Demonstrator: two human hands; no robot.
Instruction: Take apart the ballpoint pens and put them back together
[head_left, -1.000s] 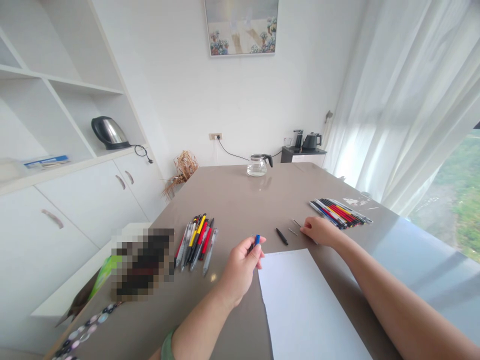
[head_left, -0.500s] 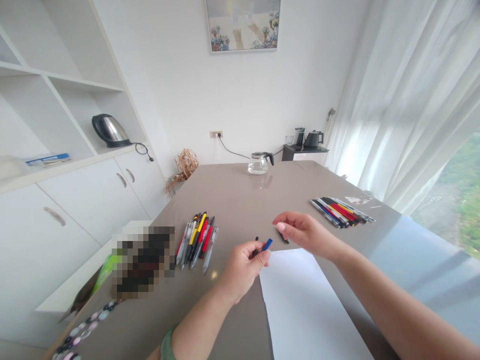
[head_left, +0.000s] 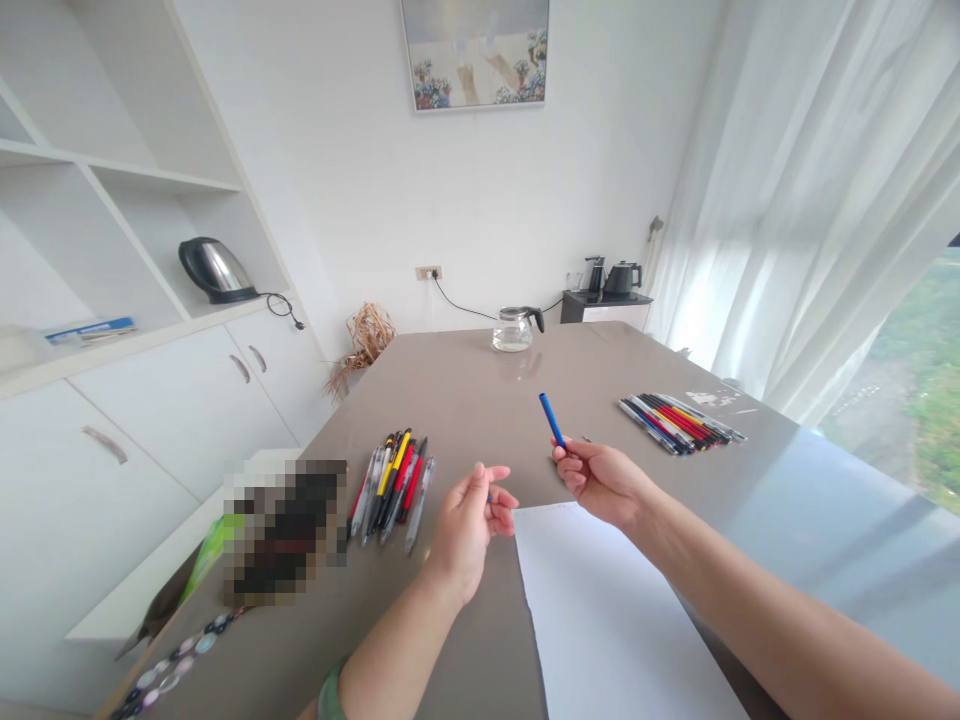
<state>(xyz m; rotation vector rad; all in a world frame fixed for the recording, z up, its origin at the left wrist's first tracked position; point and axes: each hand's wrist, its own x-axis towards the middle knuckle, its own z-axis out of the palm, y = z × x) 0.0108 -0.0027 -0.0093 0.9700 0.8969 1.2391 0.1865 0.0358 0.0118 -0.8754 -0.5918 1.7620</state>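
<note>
The person's right hand [head_left: 606, 482] pinches the lower end of a blue tube [head_left: 552, 418], tilted above the bench [head_left: 457, 400] near the far edge of the white paper [head_left: 615, 610]. Beside it, the left hand [head_left: 465, 525] is loosely curled, a speck of blue showing among its fingers; I can't tell how firmly it grips. Pens [head_left: 390, 490] lie bunched to the left, slim sticks [head_left: 679, 425] to the right. Farther back, a glass pot [head_left: 513, 332] holds clear liquid. Half a second ago, the left hand had blue at its fingertips while the right looked bare.
</note>
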